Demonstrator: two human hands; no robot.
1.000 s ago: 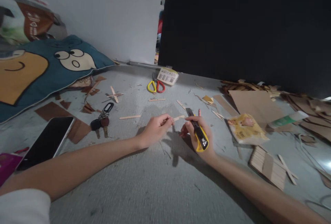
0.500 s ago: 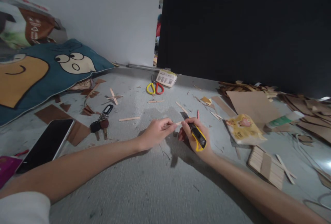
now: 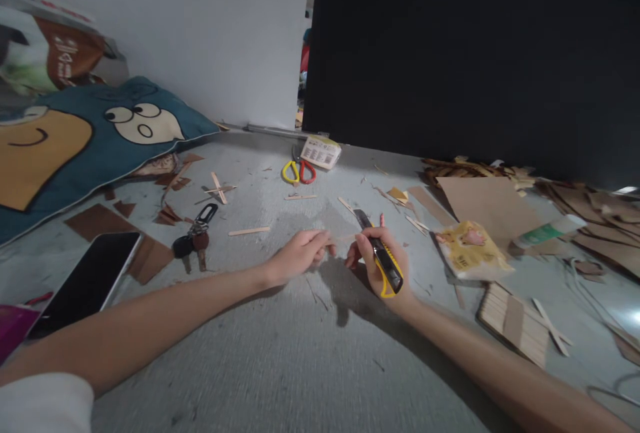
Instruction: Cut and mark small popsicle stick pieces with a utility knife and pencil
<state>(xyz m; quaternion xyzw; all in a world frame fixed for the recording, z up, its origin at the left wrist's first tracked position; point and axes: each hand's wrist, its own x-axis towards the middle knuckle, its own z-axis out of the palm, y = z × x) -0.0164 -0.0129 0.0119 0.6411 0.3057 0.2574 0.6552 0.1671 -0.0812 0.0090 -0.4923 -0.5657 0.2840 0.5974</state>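
My right hand (image 3: 397, 256) is closed around a yellow and black utility knife (image 3: 386, 263), its blade end pointing up and away from me. Between the hands is a thin wooden craft stick (image 3: 345, 238), slightly blurred. One end meets the pinched fingers of my left hand (image 3: 300, 253); the other reaches the thumb and fingertips of my right hand. Beyond the knife tip lies a loose wooden stick (image 3: 346, 205), with a red and white striped piece (image 3: 382, 220) just behind my right hand. Another craft stick (image 3: 250, 231) rests left of my left hand.
Scissors (image 3: 299, 172) with yellow and red handles lie ahead beside a white packet (image 3: 321, 152). Keys (image 3: 197, 240), a phone (image 3: 87, 283) and a cushion (image 3: 100, 140) are left. At right are a yellow packet (image 3: 470, 250), bundled sticks (image 3: 515, 323), a glue tube (image 3: 550, 231) and cardboard (image 3: 485, 203).
My left hand has turned slightly, its fingers lower and further from my right hand, so more of the stick shows between them. My right hand and the knife have shifted slightly right.
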